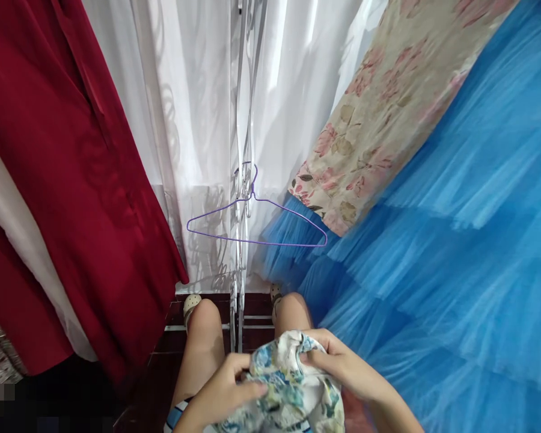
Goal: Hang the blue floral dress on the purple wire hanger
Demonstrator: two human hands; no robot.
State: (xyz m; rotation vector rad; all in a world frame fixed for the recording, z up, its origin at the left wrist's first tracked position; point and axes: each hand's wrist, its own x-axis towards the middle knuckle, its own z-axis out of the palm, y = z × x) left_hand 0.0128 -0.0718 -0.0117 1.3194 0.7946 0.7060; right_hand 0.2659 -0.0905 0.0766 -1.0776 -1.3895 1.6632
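A bunched white garment with a blue and green floral print [279,385] lies over my lap, gathered between both hands. My right hand [331,361] pinches its upper edge, thumb on top of the cloth. On the left side, my left hand [229,385] grips the garment with the thumb over it and the fingers partly hidden. What kind of garment it is, the folds do not show. Ahead of my knees hangs an empty purple wire hanger [256,243], hooked on a white metal stand [240,282].
Long red fabric [103,198] hangs at left. A floral cream dress [365,138] and a blue layered tulle skirt [455,270] hang at right, close to my right arm. White curtains [198,108] cover the back above a dark tiled floor [162,355].
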